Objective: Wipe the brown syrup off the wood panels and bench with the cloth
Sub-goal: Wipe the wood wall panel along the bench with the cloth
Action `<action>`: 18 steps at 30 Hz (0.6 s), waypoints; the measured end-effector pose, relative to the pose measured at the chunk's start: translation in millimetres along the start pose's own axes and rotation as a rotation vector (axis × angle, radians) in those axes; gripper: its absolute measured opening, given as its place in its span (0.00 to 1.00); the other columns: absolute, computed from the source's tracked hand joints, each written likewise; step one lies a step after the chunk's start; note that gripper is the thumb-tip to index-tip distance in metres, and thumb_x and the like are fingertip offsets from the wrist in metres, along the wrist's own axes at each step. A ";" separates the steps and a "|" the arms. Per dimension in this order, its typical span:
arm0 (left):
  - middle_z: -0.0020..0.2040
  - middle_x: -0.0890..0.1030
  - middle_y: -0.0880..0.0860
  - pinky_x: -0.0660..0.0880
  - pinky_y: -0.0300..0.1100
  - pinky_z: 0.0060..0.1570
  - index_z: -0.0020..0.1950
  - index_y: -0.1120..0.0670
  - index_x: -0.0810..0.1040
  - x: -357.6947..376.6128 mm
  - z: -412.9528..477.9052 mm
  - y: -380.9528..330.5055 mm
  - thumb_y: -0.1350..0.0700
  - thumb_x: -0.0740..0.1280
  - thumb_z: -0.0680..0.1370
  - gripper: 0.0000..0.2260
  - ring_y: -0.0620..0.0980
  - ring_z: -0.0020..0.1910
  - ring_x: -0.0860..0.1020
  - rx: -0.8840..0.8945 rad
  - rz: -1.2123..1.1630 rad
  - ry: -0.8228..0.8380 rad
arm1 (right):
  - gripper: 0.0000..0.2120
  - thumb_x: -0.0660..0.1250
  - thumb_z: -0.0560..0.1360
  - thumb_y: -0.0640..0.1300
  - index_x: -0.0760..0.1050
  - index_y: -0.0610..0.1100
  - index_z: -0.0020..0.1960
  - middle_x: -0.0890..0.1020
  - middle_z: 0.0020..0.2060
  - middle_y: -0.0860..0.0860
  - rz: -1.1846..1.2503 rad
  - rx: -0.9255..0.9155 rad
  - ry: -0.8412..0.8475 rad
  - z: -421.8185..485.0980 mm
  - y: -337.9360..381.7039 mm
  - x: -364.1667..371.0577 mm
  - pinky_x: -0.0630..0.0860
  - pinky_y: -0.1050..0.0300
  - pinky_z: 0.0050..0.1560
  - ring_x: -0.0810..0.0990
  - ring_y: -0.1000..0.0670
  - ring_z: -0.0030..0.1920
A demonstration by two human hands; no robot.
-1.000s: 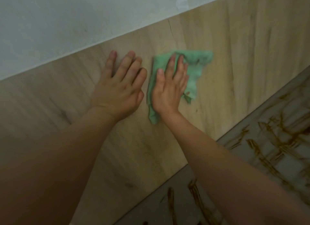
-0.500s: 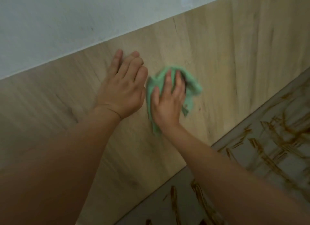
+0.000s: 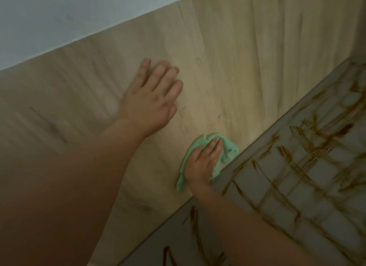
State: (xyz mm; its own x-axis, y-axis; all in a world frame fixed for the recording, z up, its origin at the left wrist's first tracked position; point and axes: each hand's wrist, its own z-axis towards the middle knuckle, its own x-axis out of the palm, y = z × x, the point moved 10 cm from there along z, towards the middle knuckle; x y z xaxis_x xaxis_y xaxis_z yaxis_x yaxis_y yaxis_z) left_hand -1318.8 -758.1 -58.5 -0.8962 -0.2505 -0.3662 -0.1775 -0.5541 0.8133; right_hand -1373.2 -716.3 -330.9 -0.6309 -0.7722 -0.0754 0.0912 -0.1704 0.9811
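Pale, grained wood panel [image 3: 227, 57] rises behind a smooth grey bench [image 3: 309, 194] criss-crossed w/ sticky brown syrup streaks [image 3: 193, 220]. Left hand [image 3: 152, 99] lies flat on the panel, fingers straight. Right hand [image 3: 204, 162], fingers straight, presses a crumpled green cloth [image 3: 229, 148] onto the panel's btm edge, just beside the bench.

Two bare forearms and two bare hands, uncovered along the whole visible length: left forearm [image 3: 69, 186] broad and in dim shadow, tapering to the wrist and left hand [image 3: 150, 99] with slightly blurred fingertips; right forearm [image 3: 257, 226] slimmer in view, ending in the smaller-looking right hand [image 3: 204, 162], knuckles faintly visible.
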 end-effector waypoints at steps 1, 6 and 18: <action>0.76 0.71 0.61 0.57 0.68 0.76 0.69 0.59 0.75 8.0 1.9 -4.0 0.50 0.61 0.81 0.20 0.65 0.77 0.65 0.004 0.027 0.033 | 0.31 0.49 0.83 0.51 0.58 0.34 0.81 0.61 0.79 0.34 -0.007 0.040 0.011 -5.4 -18.9 2.9 0.56 0.40 0.80 0.60 0.33 0.79; 0.81 0.63 0.62 0.49 0.66 0.78 0.77 0.59 0.70 31.4 -1.0 -2.6 0.49 0.54 0.82 0.26 0.64 0.81 0.57 -0.040 0.044 0.100 | 0.31 0.45 0.86 0.50 0.50 0.33 0.82 0.51 0.82 0.36 -0.002 0.172 0.046 52.7 -88.6 -3.7 0.45 0.51 0.80 0.50 0.36 0.82; 0.78 0.68 0.64 0.53 0.71 0.75 0.73 0.60 0.73 21.0 -2.1 -7.1 0.48 0.58 0.83 0.23 0.67 0.80 0.60 0.027 0.094 0.038 | 0.30 0.48 0.87 0.55 0.47 0.44 0.85 0.48 0.84 0.43 0.145 0.227 -0.065 162.5 46.5 -41.6 0.44 0.47 0.82 0.48 0.42 0.83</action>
State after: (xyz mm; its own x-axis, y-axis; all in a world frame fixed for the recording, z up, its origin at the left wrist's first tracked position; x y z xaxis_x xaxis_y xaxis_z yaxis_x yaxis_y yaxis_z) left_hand -1335.4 -761.1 -72.9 -0.8935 -0.3301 -0.3044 -0.1049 -0.5057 0.8563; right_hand -1467.9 -592.6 -253.2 -0.6730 -0.7361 0.0729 0.0134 0.0863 0.9962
